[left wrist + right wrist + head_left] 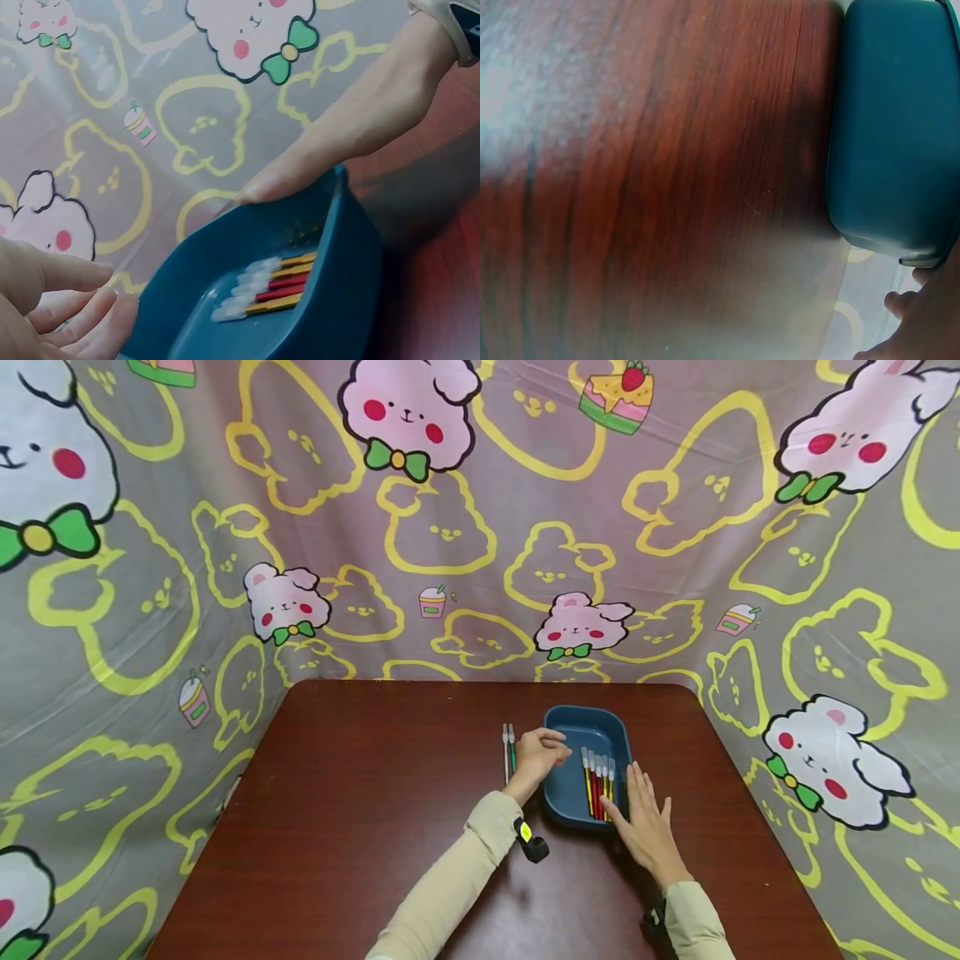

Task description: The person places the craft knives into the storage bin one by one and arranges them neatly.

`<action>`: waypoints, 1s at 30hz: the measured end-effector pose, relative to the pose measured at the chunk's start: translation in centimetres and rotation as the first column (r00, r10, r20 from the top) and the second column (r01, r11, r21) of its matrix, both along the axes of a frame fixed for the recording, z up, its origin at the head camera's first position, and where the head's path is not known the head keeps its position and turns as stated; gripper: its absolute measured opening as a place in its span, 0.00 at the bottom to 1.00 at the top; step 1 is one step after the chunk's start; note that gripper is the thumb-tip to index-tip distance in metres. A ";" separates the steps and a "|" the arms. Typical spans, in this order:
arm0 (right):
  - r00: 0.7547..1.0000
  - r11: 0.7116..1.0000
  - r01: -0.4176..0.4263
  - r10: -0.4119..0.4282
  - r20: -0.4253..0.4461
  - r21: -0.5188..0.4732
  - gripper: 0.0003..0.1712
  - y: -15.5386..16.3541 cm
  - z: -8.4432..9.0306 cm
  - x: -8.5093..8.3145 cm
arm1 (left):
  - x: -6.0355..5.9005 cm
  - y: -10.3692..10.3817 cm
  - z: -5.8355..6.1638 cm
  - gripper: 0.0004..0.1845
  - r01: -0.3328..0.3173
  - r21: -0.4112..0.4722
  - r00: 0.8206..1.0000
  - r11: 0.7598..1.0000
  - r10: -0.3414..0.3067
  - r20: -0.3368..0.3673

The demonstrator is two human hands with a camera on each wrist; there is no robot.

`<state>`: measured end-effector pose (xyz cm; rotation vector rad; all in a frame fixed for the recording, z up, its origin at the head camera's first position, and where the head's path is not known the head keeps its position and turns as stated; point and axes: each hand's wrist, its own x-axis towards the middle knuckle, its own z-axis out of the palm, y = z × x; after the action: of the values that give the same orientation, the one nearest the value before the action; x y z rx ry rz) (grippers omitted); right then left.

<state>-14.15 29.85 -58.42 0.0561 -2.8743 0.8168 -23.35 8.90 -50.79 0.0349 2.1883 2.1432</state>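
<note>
A dark blue plastic bin (555, 806) stands on the table. Inside it several slim red and yellow pencils (597, 789) with clear caps lie side by side; they also show in the left wrist view (277, 289). My left hand (538, 757) hovers at the bin's left rim, its fingers loosely bent and nothing between them. My right hand (647, 827) lies along the right rim with straight fingers, the thumb reaching over the near edge. Left of the bin are two more capped pencils, a pale one (506, 758) and a green one (512, 750), the latter partly hidden by my left hand.
The brown wooden table (360, 793) extends well to the left of the bin. A patterned cloth (465, 552) with cartoon animals walls in the back and both sides. Each wrist wears a dark strap, such as the left strap (534, 845).
</note>
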 end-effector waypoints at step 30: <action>0.999 1.000 -0.016 0.016 -0.030 -0.012 0.53 -0.2 0.0 0.3 | -1.6 -7.5 -3.6 0.14 -0.157 0.005 0.986 0.988 0.157 0.060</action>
<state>-13.81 29.67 -58.44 0.0892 -2.8440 0.8287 -24.93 1.38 -54.41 -0.2051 2.2163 2.2025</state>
